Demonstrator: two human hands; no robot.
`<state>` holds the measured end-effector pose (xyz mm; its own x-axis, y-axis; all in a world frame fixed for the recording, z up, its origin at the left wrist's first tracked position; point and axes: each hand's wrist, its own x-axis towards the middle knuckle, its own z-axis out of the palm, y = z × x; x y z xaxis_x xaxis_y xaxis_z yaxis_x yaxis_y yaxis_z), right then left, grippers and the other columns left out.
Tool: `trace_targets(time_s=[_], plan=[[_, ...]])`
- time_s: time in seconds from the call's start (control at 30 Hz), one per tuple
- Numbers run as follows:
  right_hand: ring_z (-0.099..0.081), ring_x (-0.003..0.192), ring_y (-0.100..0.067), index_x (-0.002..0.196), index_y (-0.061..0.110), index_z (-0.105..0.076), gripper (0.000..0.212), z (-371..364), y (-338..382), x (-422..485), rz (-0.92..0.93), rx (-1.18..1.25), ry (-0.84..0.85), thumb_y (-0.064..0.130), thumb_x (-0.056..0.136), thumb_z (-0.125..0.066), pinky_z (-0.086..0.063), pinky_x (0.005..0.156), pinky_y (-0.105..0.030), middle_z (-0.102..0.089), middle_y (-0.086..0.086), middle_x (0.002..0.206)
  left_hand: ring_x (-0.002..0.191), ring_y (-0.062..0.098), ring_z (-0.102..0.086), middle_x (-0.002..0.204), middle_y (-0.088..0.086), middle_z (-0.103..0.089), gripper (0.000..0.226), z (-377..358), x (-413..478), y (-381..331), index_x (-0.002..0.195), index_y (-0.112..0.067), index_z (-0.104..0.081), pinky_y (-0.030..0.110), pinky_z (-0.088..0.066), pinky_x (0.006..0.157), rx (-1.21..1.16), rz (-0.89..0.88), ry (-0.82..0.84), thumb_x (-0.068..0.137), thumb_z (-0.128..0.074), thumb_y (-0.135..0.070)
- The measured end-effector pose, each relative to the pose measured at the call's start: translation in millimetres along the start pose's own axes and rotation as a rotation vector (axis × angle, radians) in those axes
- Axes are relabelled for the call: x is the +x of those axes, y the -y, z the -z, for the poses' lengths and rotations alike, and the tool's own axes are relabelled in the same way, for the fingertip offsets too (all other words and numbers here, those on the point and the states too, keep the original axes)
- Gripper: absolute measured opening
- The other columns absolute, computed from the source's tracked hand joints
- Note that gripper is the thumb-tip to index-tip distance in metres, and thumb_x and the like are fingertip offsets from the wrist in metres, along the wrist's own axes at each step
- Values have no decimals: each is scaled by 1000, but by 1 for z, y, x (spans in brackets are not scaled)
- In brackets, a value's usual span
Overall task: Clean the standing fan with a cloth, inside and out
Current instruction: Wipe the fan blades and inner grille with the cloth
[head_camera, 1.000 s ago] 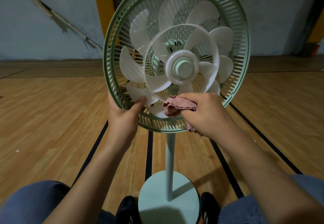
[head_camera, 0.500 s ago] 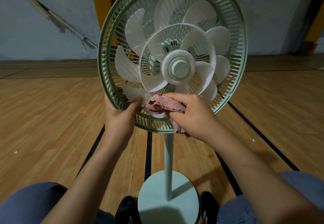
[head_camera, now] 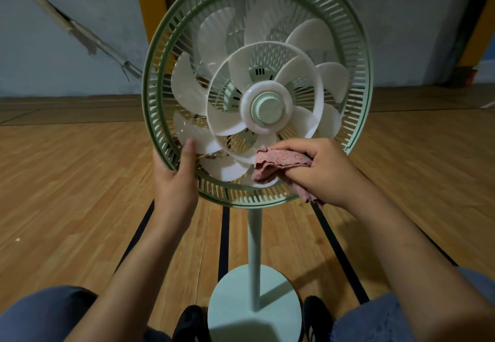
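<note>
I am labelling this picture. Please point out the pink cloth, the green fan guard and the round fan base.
pink cloth [head_camera: 281, 160]: head view, on its bunched middle fold.
green fan guard [head_camera: 151, 79]: head view, on its left rim.
round fan base [head_camera: 233, 301]: head view, on its bare top, left of the pole.

The fan [head_camera: 257, 87] fills the upper centre of the frame, its pole [head_camera: 254, 256] running down to the base [head_camera: 254, 301] at bottom centre. The left hand [head_camera: 174, 178] is on the guard's lower-left rim. The right hand [head_camera: 326, 172], lower right of the hub [head_camera: 266, 108], holds the cloth [head_camera: 278, 164] against the bottom blades. A shoe [head_camera: 190, 323] lies left of the base, another shoe [head_camera: 318, 317] right.
</note>
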<state>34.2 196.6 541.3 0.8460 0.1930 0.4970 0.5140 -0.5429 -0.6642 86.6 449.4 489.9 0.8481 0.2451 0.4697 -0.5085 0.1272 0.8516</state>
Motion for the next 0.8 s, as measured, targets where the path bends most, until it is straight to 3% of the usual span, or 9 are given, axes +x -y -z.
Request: trace_targets(time_s=[0.1,0.17,0.3,0.4,0.5,0.63,0.73,0.8], plan=[[-73,89,-2,114,32,-81,43,5,0,0,70,52,-50,-1,87,-72,-53,73,-13,-79,19,96,117,7,-73,132,-8,-73,76,1,1,-2,152,-24,-53,24,-63,88,13,9,4,92,-61,-70],[-74,88,-9,113,31,-80,42,8,-1,0,105,85,-119,-1,87,-72,-58,75,-22,-80,13,97,115,11,-75,130,-5,-74,88,3,3,-3,152,-20,-52,29,-65,88,24,18,35,84,-72,-72],[-70,75,-19,110,25,-81,34,13,-4,1,141,113,-388,14,82,-65,-57,65,-28,-78,3,86,119,18,-75,136,3,-73,87,9,6,1,154,-15,-47,25,-64,90,46,22,143,82,-93,-34],[-71,77,-21,109,17,-81,34,18,-4,3,162,100,-528,10,82,-62,-58,66,-34,-78,2,87,119,18,-75,135,3,-72,82,11,8,5,154,-17,-46,24,-63,89,69,37,157,84,-88,-14],[-73,81,-25,107,21,-80,36,23,-5,2,171,135,-594,11,80,-60,-62,71,-39,-78,-1,88,118,20,-75,132,3,-73,68,11,10,6,152,-16,-49,29,-64,93,70,39,144,93,-80,-4],[-68,68,-30,105,26,-79,39,21,-6,1,179,140,-590,3,82,-58,-59,61,-37,-74,-10,80,116,16,-74,128,-1,-74,43,7,9,4,148,-15,-54,37,-64,95,98,11,83,107,-66,-25],[-66,64,-26,104,26,-78,40,20,-7,1,194,142,-592,1,81,-58,-57,59,-29,-71,-12,78,113,12,-75,128,-3,-75,62,5,7,-1,150,-18,-54,35,-63,95,85,38,68,98,-67,-50],[-67,64,-18,105,29,-77,41,19,-7,1,203,136,-610,1,81,-58,-56,61,-25,-72,-8,82,115,16,-76,131,0,-75,76,7,6,-2,151,-15,-51,33,-65,93,80,33,113,88,-75,-50]])
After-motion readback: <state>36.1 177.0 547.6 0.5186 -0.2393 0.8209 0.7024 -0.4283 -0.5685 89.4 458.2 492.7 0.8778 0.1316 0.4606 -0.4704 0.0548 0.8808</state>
